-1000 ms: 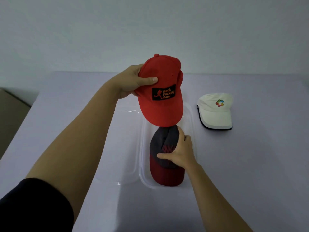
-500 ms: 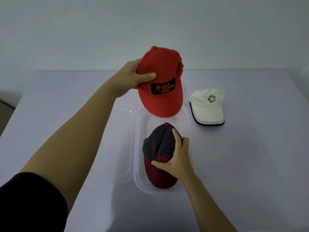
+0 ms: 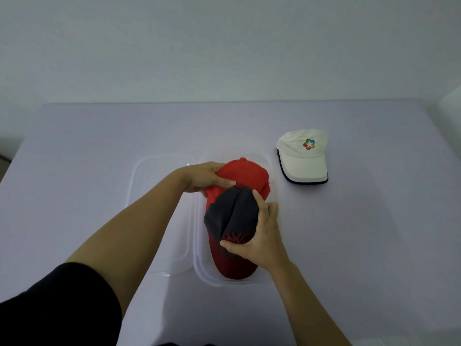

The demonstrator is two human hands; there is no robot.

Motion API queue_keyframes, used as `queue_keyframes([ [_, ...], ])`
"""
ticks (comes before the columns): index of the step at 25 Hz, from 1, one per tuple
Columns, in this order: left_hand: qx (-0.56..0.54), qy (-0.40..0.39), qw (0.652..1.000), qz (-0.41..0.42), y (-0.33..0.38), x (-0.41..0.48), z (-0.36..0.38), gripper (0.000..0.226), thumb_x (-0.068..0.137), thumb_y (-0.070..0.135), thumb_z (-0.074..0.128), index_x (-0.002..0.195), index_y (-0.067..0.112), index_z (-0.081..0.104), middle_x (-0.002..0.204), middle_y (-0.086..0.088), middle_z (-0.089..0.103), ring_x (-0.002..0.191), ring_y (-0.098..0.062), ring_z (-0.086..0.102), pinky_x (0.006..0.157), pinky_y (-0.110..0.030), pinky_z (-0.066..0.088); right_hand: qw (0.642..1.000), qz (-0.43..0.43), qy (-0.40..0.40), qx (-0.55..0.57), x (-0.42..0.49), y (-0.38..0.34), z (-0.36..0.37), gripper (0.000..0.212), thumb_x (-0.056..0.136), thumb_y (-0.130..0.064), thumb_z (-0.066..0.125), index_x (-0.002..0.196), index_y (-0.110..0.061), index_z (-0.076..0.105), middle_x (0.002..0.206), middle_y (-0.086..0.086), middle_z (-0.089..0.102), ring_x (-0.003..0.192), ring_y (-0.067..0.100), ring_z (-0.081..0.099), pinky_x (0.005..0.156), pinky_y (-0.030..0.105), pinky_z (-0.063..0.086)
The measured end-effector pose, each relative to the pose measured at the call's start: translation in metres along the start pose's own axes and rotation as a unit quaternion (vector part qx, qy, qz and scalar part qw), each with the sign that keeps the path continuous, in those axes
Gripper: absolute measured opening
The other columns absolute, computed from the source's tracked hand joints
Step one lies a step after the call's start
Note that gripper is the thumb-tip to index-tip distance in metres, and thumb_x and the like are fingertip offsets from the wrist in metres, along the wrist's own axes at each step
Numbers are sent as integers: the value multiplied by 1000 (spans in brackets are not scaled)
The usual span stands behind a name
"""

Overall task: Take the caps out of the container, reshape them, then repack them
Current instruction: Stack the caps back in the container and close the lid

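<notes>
Gripping the red cap [image 3: 245, 172] by its crown, the left hand [image 3: 203, 177] curls fingers and thumb round it at the clear container's [image 3: 199, 260] far end; the right hand [image 3: 262, 236] pinches the dark cap [image 3: 232, 216], thumb on its front, inside the container; a white cap [image 3: 303, 156] lies apart on the table [image 3: 361, 233].

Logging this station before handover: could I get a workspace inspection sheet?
Surface: pale lilac table.
Job's things: red cap over the far end of the clear container, partly behind the dark cap lying inside it; white cap on the table, right of the container; lid flat at its left.
Clutter: nothing seen.
Grippers: left hand grips the red cap; right hand grips the dark cap's crown.
Cables: nothing seen.
Surroundings: plain wall behind the table.
</notes>
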State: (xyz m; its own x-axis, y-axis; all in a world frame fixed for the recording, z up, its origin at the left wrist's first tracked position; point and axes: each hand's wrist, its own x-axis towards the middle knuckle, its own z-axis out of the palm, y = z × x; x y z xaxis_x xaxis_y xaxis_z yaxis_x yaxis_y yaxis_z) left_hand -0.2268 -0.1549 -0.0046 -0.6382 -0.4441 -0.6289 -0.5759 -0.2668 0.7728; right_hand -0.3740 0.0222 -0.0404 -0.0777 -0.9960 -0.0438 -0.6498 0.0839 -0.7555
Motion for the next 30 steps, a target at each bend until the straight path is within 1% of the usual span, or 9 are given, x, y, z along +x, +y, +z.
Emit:
queue_keyframes([
  [5, -10, -25, 998, -54, -12, 7, 10, 41, 92, 18, 56, 132, 26, 49, 124, -11, 61, 106, -35, 63, 88, -59, 51, 990, 85, -100, 41, 20, 3, -12, 126, 49, -57, 83, 142, -44, 0, 142, -5, 15, 133, 20, 29, 109, 41, 36],
  [10, 87, 52, 989, -104, -2, 8, 15, 61, 91, 47, 51, 144, 31, 24, 135, -3, 44, 119, -32, 51, 93, -53, 49, 988, 115, -91, -38, 26, 10, -2, 129, 49, -66, 78, 143, -43, -6, 139, 2, 18, 131, 26, 31, 107, 45, 38],
  [14, 217, 204, 954, 36, 2, 11, 27, 50, 100, 43, 28, 142, 18, 34, 147, -10, 40, 131, -25, 41, 107, -35, 32, 990, 121, -63, -45, 24, 11, 6, 129, 51, -68, 75, 145, -38, -9, 155, 6, 1, 143, 28, 10, 115, 48, 23],
  [16, 258, 194, 943, 79, -7, 8, 45, 53, 100, 44, 26, 146, 17, 29, 155, -7, 27, 143, -22, 23, 115, -34, 16, 989, 123, -83, -22, 23, 13, 8, 132, 52, -69, 74, 144, -37, -15, 158, 2, -8, 146, 23, 0, 117, 49, 18],
  [19, 315, 177, 931, 48, -30, 7, 59, 61, 99, 47, 26, 150, 18, 13, 159, -6, 12, 147, -23, 7, 118, -37, 9, 985, 125, -116, -34, 25, 15, 7, 135, 54, -71, 71, 144, -31, -21, 158, 1, -15, 146, 20, -8, 118, 48, 14],
  [22, 270, 202, 940, 56, -26, 5, 56, 62, 99, 48, 21, 151, 17, 9, 160, -4, 8, 148, -19, 4, 118, -34, 5, 985, 71, -111, -107, 23, 10, -2, 134, 57, -77, 63, 144, -23, -23, 157, 4, -22, 145, 22, -14, 119, 45, 4],
  [25, 227, 265, 929, 124, 5, 6, 52, 59, 100, 45, 18, 150, 15, 16, 159, -2, 15, 147, -14, 10, 115, -25, 6, 987, 26, -68, -142, 23, 12, -26, 125, 59, -87, 43, 145, -24, -21, 155, 3, -26, 143, 19, -21, 115, 39, -8],
  [27, 203, 288, 923, 156, 32, 15, 50, 56, 101, 42, 19, 150, 14, 19, 158, -1, 19, 146, -12, 15, 113, -20, 7, 991, 55, -32, -114, 29, 24, -46, 115, 63, -88, 32, 146, -25, -18, 155, 2, -27, 143, 19, -22, 115, 40, -8],
  [30, 213, 267, 926, 159, 67, 51, 52, 58, 100, 43, 28, 150, 15, 19, 158, 0, 19, 145, -12, 16, 110, -19, 7, 989, 116, 2, -97, 48, 54, -72, 108, 69, -80, 34, 147, -23, -15, 156, 4, -25, 144, 23, -19, 118, 46, 0],
])
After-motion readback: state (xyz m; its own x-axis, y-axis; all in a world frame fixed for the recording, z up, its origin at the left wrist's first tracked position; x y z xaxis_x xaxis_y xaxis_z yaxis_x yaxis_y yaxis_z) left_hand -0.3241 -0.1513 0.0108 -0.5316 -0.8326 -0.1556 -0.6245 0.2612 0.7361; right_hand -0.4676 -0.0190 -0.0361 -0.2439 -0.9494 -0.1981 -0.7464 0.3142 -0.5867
